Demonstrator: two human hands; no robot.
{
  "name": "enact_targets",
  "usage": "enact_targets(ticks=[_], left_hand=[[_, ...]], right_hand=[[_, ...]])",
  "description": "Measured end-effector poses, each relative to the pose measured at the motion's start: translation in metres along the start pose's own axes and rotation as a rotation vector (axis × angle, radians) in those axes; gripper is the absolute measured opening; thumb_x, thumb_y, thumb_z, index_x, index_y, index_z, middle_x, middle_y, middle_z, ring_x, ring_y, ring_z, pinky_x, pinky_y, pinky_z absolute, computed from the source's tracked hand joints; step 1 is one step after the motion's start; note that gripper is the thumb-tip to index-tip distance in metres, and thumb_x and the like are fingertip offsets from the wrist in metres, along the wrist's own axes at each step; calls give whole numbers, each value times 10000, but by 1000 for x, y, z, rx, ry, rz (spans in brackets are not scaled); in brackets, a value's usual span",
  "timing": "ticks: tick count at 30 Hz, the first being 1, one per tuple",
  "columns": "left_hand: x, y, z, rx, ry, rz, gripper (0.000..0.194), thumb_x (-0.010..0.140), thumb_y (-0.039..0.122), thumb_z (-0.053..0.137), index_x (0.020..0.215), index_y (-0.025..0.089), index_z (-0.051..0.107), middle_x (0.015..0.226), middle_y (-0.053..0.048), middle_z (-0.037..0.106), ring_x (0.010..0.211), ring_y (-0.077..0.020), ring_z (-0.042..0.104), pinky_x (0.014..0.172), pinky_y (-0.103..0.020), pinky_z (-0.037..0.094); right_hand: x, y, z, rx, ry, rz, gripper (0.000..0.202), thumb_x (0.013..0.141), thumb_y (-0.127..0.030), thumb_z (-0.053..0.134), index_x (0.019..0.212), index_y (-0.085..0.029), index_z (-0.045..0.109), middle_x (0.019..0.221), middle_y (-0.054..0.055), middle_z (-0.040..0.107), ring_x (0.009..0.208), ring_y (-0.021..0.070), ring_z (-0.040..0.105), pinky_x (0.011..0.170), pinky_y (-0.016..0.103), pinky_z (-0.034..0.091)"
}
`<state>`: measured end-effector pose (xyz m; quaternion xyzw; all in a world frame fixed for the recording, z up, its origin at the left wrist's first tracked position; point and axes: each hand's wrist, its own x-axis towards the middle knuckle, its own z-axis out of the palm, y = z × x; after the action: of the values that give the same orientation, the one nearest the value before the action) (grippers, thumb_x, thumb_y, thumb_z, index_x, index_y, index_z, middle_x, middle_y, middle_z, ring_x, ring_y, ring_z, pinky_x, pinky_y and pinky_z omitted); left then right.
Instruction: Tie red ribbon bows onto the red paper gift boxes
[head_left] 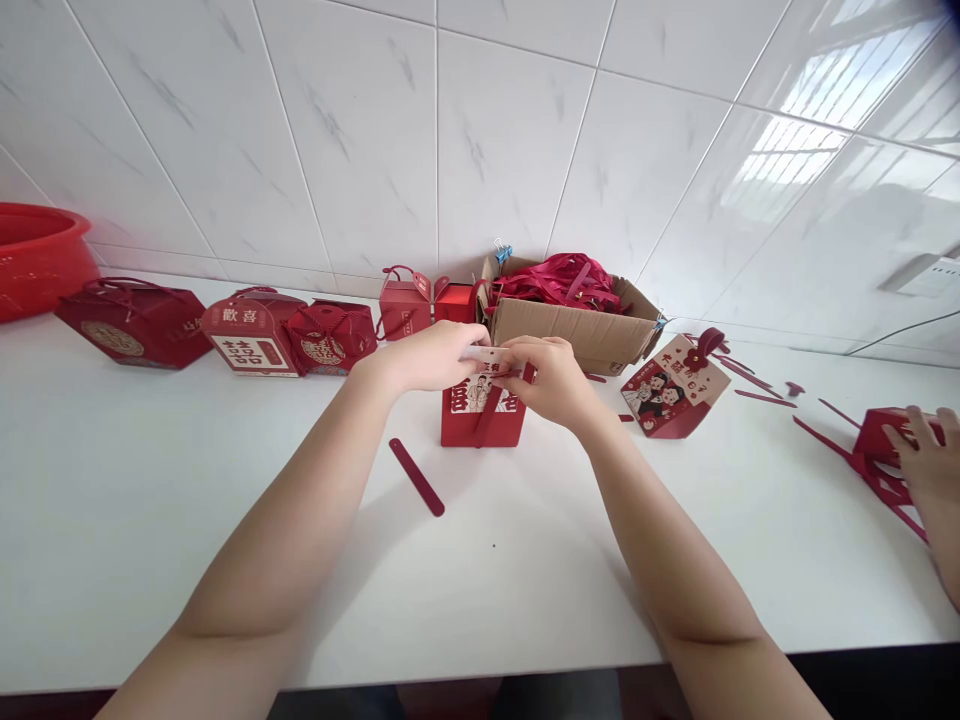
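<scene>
A red wedding gift box [459,432] with a white printed panel stands upright before me on the white table. My left hand [444,357] is closed on the pale top edge of the box from the left. From the right, my right hand [551,380] pinches the same top edge, its fingertips close to those of the left. A dark red strip [489,412] runs slantwise down the front of the box. Another loose strip [417,478] with rounded ends lies on the table, nearer me and to the left. My fingers hide part of the box's top.
Behind the box stands a cardboard carton [574,330] full of red ribbons [559,280]. Several finished-looking gift boxes [251,335] line the wall at left, near a red basin [45,262]. Right are a printed box [675,390], scattered strips and another person's hand [930,460] on a red box.
</scene>
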<state>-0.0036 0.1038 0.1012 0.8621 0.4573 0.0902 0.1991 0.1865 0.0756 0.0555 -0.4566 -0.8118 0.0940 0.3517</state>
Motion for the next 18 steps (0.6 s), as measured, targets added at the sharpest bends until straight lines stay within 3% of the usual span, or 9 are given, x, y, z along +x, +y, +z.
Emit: enact_targets(ticks=[7, 18], left_hand=[[2, 0, 1, 3, 11, -13, 132, 789, 355, 521, 810, 225, 515, 789, -48, 643, 616, -201, 561, 490, -291, 320], [4, 3, 4, -3, 59, 1, 151, 800, 306, 528, 915, 219, 572, 918, -45, 667, 718, -200, 605, 531, -271, 372]], right_hand=[[-1, 0, 0, 73, 13, 3, 115, 729, -91, 640, 695, -197, 610, 898, 12, 671, 741, 152, 590, 688, 288, 438], [-2, 3, -5, 119, -27, 5, 78, 759, -150, 620, 693, -190, 606, 962, 34, 674, 678, 144, 580, 653, 308, 501]])
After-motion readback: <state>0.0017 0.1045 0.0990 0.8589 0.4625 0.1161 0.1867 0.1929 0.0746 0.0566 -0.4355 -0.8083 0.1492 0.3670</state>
